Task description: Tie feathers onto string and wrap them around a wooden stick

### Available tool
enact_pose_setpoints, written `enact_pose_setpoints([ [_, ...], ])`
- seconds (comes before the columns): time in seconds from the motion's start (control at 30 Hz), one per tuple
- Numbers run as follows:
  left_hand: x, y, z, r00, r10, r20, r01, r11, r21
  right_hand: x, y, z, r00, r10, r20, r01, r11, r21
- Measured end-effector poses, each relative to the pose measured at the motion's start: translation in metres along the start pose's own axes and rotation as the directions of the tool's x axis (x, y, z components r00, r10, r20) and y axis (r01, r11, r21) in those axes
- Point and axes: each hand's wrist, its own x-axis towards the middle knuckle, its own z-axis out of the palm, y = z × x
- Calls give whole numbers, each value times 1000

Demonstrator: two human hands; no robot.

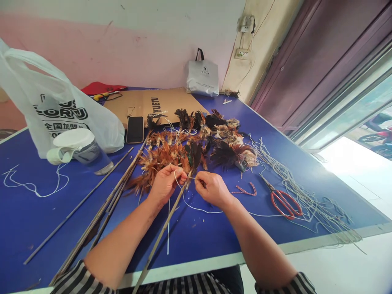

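Observation:
A thin bamboo stick (165, 224) slants up from the table's front edge, and its far end lies between my two hands. Dark feathers (192, 156) show at that end; whether they are tied on I cannot tell. My left hand (168, 183) pinches a white string (196, 209) beside the stick's tip. My right hand (212, 188) is closed just to the right, with a short taut piece of string running from its fingers to the stick. Brown feathers (165, 157) lie in a heap right behind my hands.
Red-handled scissors (286, 203) and a tangle of strings (284, 179) lie on the right. More sticks (104, 208), a phone (135, 130), a plastic jug (88, 153) and a white bag (67, 106) are on the left. Cardboard (143, 104) and a silver bag (202, 77) stand farther back.

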Motion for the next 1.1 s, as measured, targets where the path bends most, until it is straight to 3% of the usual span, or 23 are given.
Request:
enact_pose_setpoints([
  [0.2, -3, 7, 4, 995, 97, -14, -91, 967, 237, 0, -4, -5, 990, 36, -139, -3, 974, 227],
  [0.33, -6, 8, 7, 986, 164, 26, -159, 886, 435, 2, -8, -3, 969, 137, -206, -44, 915, 401],
  [0.4, -7, 7, 7, 979, 201, 35, -191, 842, 505, 3, -9, -2, 961, 244, -131, -136, 827, 545],
  [0.47, -6, 7, 6, 970, 240, 44, -223, 797, 561, 4, -10, -1, 938, 346, 37, -273, 668, 692],
  [0.53, -6, 7, 6, 959, 276, 60, -255, 755, 604, 4, -10, -1, 905, 381, 191, -377, 508, 774],
  [0.6, -6, 7, 5, 949, 304, 80, -285, 723, 630, 4, -9, -1, 890, 380, 251, -409, 427, 806],
  [0.7, -7, 9, 5, 928, 346, 139, -348, 669, 656, 5, -8, 1, 883, 400, 244, -414, 420, 808],
  [0.93, -10, 11, 5, 838, 420, 348, -536, 514, 670, 5, -8, 4, 860, 504, 77, -383, 539, 750],
  [1.03, -10, 10, 5, 803, 440, 402, -584, 447, 678, 4, -8, 2, 869, 478, 126, -381, 484, 788],
  [1.1, -9, 10, 6, 782, 451, 430, -609, 408, 680, 4, -7, 1, 873, 443, 203, -393, 394, 831],
])
